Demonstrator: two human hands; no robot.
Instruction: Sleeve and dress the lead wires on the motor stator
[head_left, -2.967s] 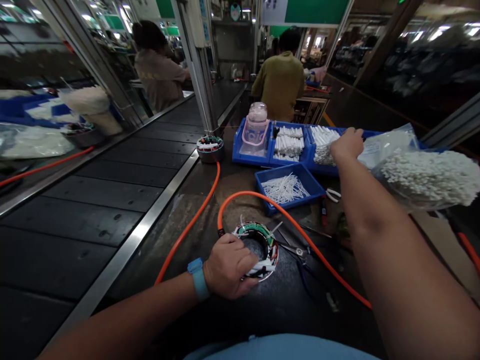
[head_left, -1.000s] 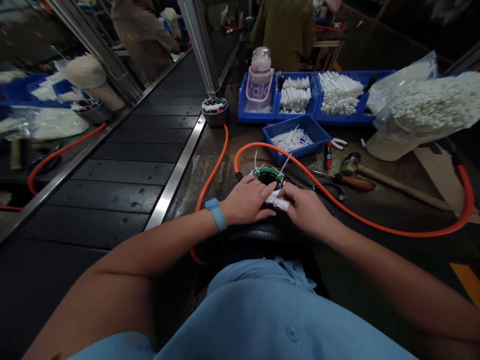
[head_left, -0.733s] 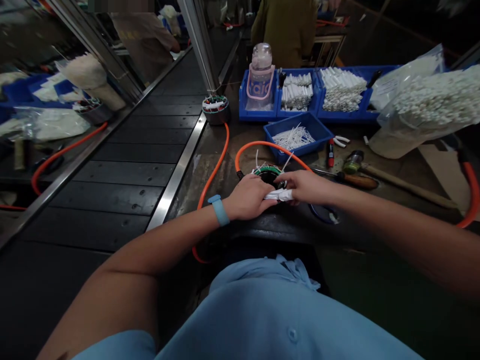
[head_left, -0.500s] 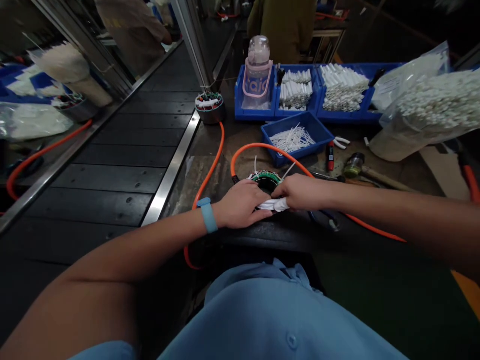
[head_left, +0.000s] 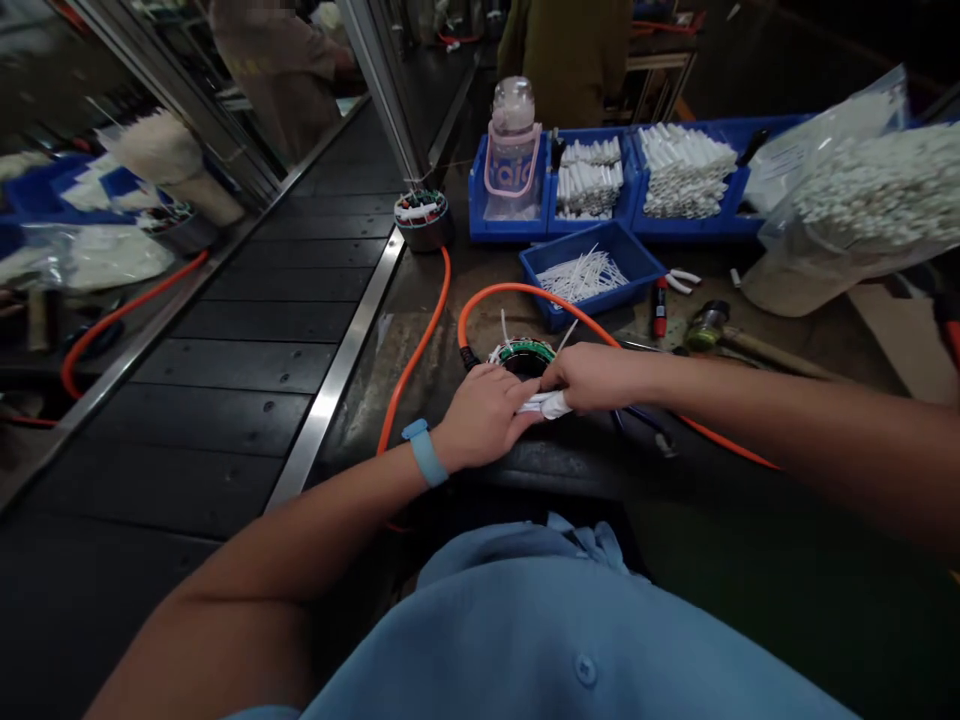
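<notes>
Workbench [head_left: 525, 470] dark, scuffed; conveyor belt [head_left: 225, 330] alongside; dim factory hall.

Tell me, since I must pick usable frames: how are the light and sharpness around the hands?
Head view: dim workbench, the left hand and right hand evenly lit and fairly sharp on the round green-topped wound coil; the white tube pieces glare slightly; edges bend from the wide lens.

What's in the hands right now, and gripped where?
Both hands pinch white sleeving at the near rim of the wound ring part: the left hand from the left, the right hand at its right end.
</notes>
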